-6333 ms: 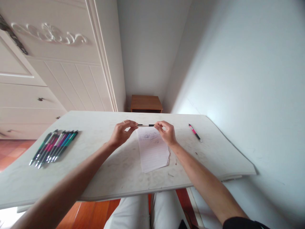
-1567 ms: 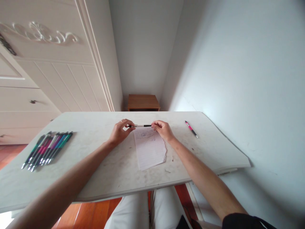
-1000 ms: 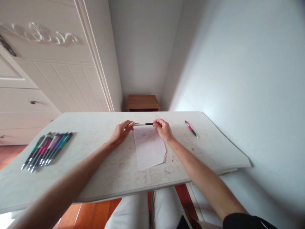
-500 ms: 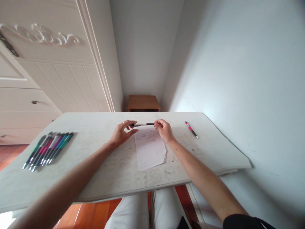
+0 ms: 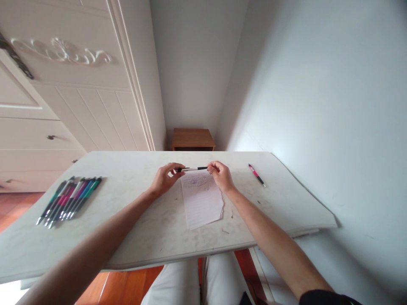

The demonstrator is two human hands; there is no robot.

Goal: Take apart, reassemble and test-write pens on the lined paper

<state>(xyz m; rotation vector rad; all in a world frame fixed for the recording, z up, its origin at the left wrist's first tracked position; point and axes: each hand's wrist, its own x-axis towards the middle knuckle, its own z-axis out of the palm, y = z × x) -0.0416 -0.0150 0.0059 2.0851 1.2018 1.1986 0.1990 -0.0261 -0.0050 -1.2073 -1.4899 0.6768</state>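
A white pen with black ends [image 5: 192,169] lies level between my two hands, over the top of a sheet of paper. My left hand [image 5: 165,178] pinches its black clip end between thumb and fingers. At the other end, the fingers of my right hand [image 5: 221,175] close around the tip, which they hide. Below the pen is the lined paper [image 5: 202,204], with scribbles near its top and a torn right edge. A pink and black pen [image 5: 256,175] rests to the right of my right hand.
On the left of the white table [image 5: 133,237] lies a row of several coloured pens [image 5: 68,199]. A pale cabinet [image 5: 85,101] stands to the left and a wall [image 5: 318,127] rises on the right. Behind the table is a small wooden stand [image 5: 193,138].
The left hand's thumb has closed in on the clip end of the pen. The whole view has shifted slightly; the other pens and the paper lie as before.
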